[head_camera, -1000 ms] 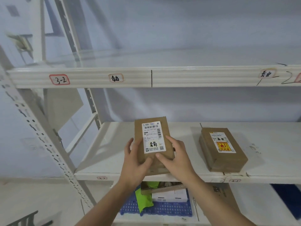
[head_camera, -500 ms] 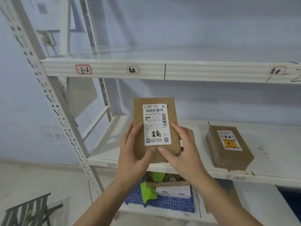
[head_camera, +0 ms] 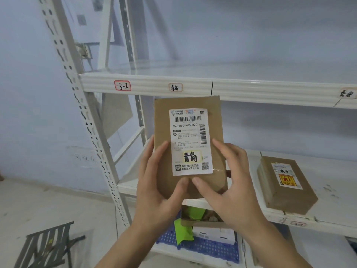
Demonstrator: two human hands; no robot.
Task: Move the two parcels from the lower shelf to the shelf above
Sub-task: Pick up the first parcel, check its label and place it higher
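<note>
A flat brown parcel [head_camera: 162,120] with a white shipping label is held upright in the air, its top edge level with the front lip of the upper shelf [head_camera: 241,89]. My left hand [head_camera: 154,182] grips its lower left side and my right hand [head_camera: 229,182] its lower right side, thumbs on the front face. A second brown parcel [head_camera: 286,198] with a white and yellow-red label lies flat on the lower shelf [head_camera: 332,209], to the right of my hands.
A white perforated upright post [head_camera: 85,120] stands at the left of the rack. Below the lower shelf sit a blue plastic crate [head_camera: 202,246], a green bag and an open carton. A grey stool [head_camera: 46,246] stands on the floor at lower left.
Both hands have lifted the labelled parcel off the lower shelf and raised it up to the upper shelf's front edge. The view has shifted right and tilted upward.
</note>
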